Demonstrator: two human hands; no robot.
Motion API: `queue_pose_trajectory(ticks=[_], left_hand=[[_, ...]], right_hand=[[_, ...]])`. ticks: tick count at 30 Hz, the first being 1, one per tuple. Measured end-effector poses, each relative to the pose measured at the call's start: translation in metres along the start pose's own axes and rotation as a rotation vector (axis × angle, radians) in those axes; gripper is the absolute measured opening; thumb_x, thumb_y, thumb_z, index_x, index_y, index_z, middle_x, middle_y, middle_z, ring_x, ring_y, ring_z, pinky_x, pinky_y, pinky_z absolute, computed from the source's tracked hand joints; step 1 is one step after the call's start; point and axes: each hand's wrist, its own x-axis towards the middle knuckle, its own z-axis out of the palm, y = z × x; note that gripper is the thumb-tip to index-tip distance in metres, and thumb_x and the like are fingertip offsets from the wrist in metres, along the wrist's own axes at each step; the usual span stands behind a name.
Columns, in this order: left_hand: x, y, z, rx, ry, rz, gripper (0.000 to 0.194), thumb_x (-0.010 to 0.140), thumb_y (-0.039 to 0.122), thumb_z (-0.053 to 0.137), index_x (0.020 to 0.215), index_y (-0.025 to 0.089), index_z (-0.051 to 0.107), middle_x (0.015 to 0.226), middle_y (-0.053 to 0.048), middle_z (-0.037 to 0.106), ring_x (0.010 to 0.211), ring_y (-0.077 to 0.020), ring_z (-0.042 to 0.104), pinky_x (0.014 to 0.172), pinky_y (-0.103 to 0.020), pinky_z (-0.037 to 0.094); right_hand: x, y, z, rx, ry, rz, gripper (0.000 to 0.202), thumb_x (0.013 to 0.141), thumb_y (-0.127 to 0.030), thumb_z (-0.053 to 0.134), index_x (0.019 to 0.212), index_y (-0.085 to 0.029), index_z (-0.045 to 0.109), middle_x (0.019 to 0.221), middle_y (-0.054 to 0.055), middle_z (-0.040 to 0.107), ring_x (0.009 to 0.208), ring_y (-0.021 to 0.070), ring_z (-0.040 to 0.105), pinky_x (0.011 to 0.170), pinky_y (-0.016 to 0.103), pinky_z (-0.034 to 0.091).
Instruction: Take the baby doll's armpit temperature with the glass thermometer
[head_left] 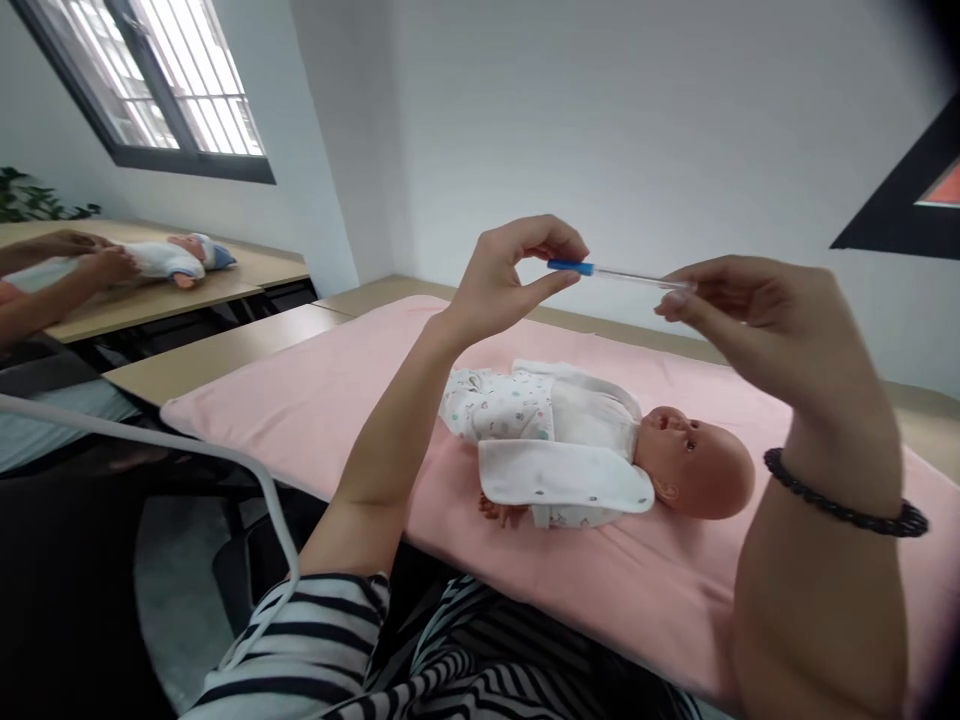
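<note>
Above the pink cloth, a thin clear thermometer [628, 276] with a blue end is held level between my two hands. My left hand [525, 262] pinches the blue end between thumb and fingers. The clear end sits in the fingertips of my right hand [750, 305], which partly hide it. Below them a baby doll [694, 462] lies on its back, its bald head to the right. White patterned clothing [566, 472] covers its body, and a small hand shows beside the near edge of the garment.
The pink cloth [300, 420] covers most of the wooden table [217, 350]. Another table [90, 318] stands at the left, where another person's hands [109, 265] touch a second doll [161, 258]. A white cable [247, 462] crosses the lower left, near a striped sleeve.
</note>
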Motion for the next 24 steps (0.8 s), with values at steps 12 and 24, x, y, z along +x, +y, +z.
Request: queue_pose_trajectory(ticks=[12, 24], left_hand=[[0.004, -0.005, 0.005, -0.119, 0.030, 0.212, 0.010, 0.094, 0.028, 0.071, 0.104, 0.025, 0.071, 0.107, -0.002, 0.075, 0.104, -0.0220, 0.074, 0.098, -0.046, 0.062], [0.004, -0.006, 0.006, -0.068, 0.052, 0.274, 0.013, 0.093, 0.026, 0.074, 0.104, 0.023, 0.070, 0.104, -0.004, 0.076, 0.100, -0.0209, 0.074, 0.093, -0.044, 0.064]], right_hand=[[-0.008, 0.006, -0.007, -0.001, 0.091, -0.107, 0.025, 0.086, -0.047, 0.082, 0.111, -0.042, 0.079, 0.100, 0.001, 0.077, 0.092, 0.0318, 0.075, 0.074, 0.049, 0.068], [-0.008, 0.012, -0.006, -0.007, 0.107, -0.099, 0.018, 0.088, -0.038, 0.082, 0.106, -0.037, 0.080, 0.101, 0.004, 0.078, 0.090, 0.0319, 0.076, 0.074, 0.045, 0.067]])
